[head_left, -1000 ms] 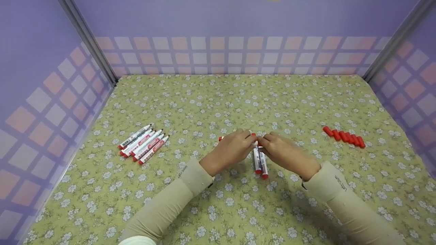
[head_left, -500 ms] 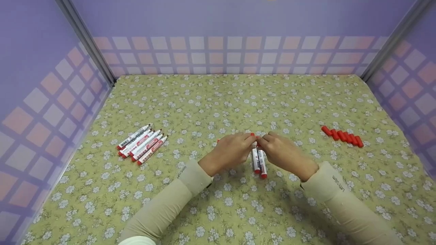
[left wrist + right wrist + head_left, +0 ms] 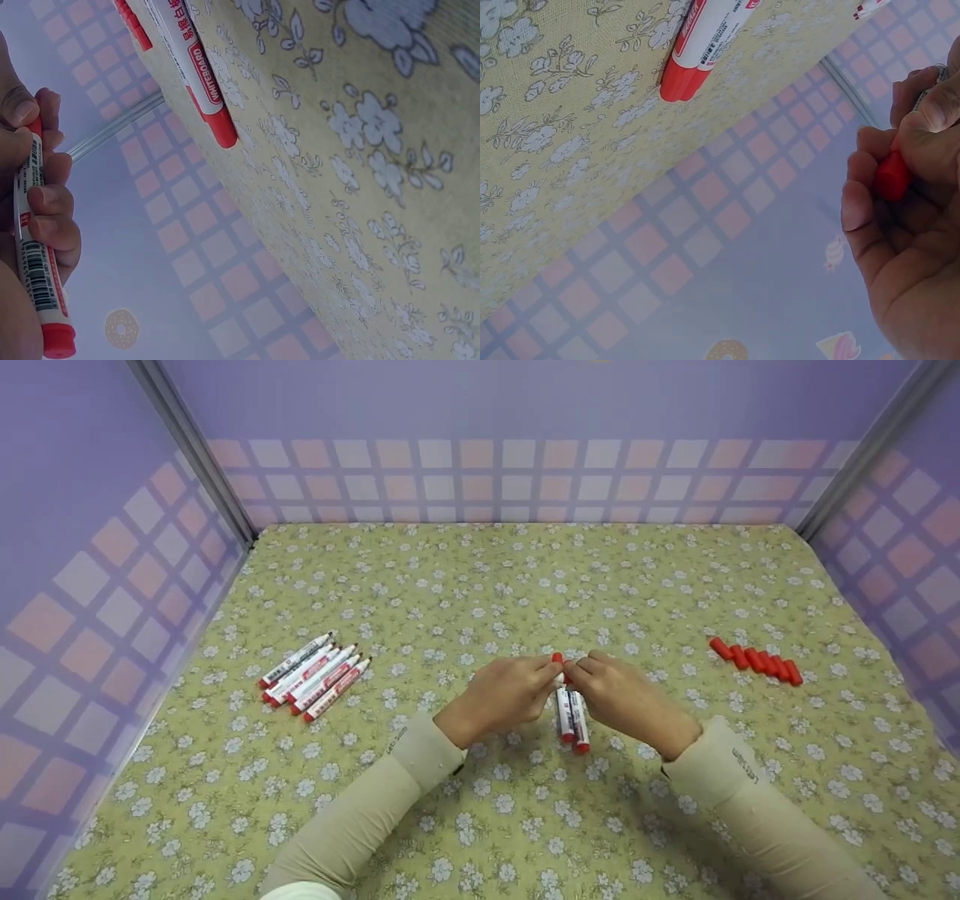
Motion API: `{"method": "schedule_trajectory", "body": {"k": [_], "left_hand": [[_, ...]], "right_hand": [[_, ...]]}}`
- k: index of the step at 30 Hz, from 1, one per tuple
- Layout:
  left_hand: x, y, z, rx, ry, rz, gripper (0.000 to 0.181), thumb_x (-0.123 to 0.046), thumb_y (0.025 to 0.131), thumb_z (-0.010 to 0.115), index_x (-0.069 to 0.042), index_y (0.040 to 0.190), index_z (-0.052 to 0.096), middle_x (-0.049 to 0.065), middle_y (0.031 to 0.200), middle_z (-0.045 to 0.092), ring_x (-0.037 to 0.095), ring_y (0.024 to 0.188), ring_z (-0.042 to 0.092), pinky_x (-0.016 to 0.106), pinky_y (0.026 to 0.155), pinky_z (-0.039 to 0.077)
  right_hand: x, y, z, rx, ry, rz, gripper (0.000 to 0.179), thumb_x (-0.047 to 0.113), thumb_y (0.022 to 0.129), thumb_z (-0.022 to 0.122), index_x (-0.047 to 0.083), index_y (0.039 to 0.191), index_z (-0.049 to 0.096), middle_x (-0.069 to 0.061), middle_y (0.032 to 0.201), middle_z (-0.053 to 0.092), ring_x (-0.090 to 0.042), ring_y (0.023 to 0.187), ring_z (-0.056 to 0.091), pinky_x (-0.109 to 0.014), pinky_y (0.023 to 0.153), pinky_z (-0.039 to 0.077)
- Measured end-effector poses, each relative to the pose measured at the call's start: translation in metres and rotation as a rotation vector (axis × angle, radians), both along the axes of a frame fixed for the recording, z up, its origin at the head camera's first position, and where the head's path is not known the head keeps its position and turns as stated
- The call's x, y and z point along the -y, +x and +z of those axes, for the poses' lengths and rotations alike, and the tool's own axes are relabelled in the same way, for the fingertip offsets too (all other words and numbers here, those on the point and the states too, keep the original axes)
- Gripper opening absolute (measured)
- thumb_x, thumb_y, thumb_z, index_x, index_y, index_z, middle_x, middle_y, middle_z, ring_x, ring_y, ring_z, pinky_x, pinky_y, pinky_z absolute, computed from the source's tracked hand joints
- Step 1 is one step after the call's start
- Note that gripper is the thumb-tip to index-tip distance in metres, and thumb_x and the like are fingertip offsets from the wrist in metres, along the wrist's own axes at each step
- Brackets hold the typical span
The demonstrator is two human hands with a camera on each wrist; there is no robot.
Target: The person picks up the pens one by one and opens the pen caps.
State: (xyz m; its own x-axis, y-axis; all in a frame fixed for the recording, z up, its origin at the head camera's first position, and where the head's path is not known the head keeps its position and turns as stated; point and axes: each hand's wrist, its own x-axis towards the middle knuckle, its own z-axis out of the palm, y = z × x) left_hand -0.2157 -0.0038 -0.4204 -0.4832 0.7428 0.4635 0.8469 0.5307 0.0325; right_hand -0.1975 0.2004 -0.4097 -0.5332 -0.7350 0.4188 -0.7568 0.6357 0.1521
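I find both hands occupied with one slim white cylindrical whiteboard marker with red ends [image 3: 40, 274], held off the flower-patterned cloth surface [image 3: 480, 847] near its middle. The left hand [image 3: 510, 690] is grasping the marker's barrel, fingers curled round it. The right hand [image 3: 619, 694] pinches the red plastic cap [image 3: 892, 177] at the marker's other end; whether that cap is fully seated I cannot tell, as fingers cover the joint.

Lying beneath and near the fingertips, I note a pair of white red-ended markers [image 3: 565, 714], side by side. To the left, well apart, lies a group of white uncapped markers with dark tips [image 3: 326, 681]; to the right, a slanting row of loose red cylindrical caps [image 3: 757, 660].

Handling assessment: I judge the marker light, stiff and hard to damage, its smooth plastic barrel likely to slip or roll under a loose grip. I would take hold round the middle of the barrel, clear of the tip end. The cap, being small and smooth, probably calls for a firm fingertip pinch on opposite sides, pulled in line with the barrel.
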Motion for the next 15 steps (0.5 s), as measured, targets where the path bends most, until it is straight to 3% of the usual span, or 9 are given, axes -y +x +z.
{"method": "schedule_trajectory", "body": {"k": [6, 15], "left_hand": [[-0.0003, 0.0015, 0.0013, 0.026, 0.039, -0.015, 0.018, -0.015, 0.098, 0.053, -0.006, 0.101, 0.068, 0.002, 0.075, 0.060, 0.007, 0.054, 0.040, 0.020, 0.050, 0.036], [-0.0016, 0.0024, 0.0002, 0.008, 0.018, -0.010, 0.019, -0.016, 0.099, 0.053, -0.005, 0.100, 0.069, 0.002, 0.082, 0.063, 0.009, 0.057, 0.048, 0.020, 0.053, 0.043]], "right_hand": [[0.0002, 0.0000, 0.0012, 0.002, -0.012, 0.018, 0.012, 0.000, 0.085, 0.069, 0.002, 0.096, 0.065, -0.007, 0.078, 0.065, -0.019, 0.068, 0.057, -0.026, 0.061, 0.050], [-0.0004, -0.0003, -0.0004, 0.011, -0.022, 0.028, 0.013, -0.001, 0.085, 0.068, 0.002, 0.098, 0.067, -0.008, 0.078, 0.066, -0.019, 0.067, 0.057, -0.027, 0.060, 0.050]]}}
